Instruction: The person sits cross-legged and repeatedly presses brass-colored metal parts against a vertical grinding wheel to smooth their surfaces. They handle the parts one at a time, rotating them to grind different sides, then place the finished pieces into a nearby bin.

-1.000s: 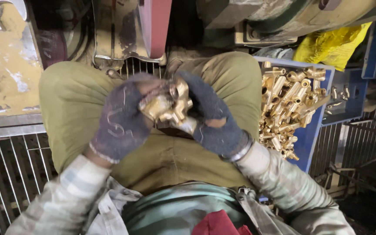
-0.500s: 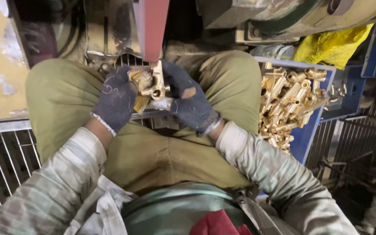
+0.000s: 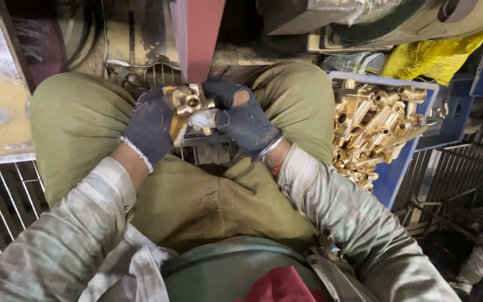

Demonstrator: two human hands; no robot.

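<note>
Nearest to us are our olive green trousers (image 3: 197,207) and our pale striped sleeves (image 3: 359,223). A little farther, between our knees, both our hands meet in dark work gloves. Our left hand (image 3: 151,126) is closed around the left side of a brass fitting (image 3: 188,109). Our right hand (image 3: 244,120) pinches its right side with thumb and fingers. The fitting sits right in the middle of our hands, so both are just as near, and its long side runs from 9 o'clock to 3 o'clock. Just past the fitting, at 12 o'clock, a dark red belt (image 3: 199,33) hangs straight down. At 3 o'clock stands a blue crate (image 3: 398,168) full of more brass fittings (image 3: 370,126). Farther off, at 2 o'clock, lies a crumpled yellow bag (image 3: 431,56). We see no labels or signs.
</note>
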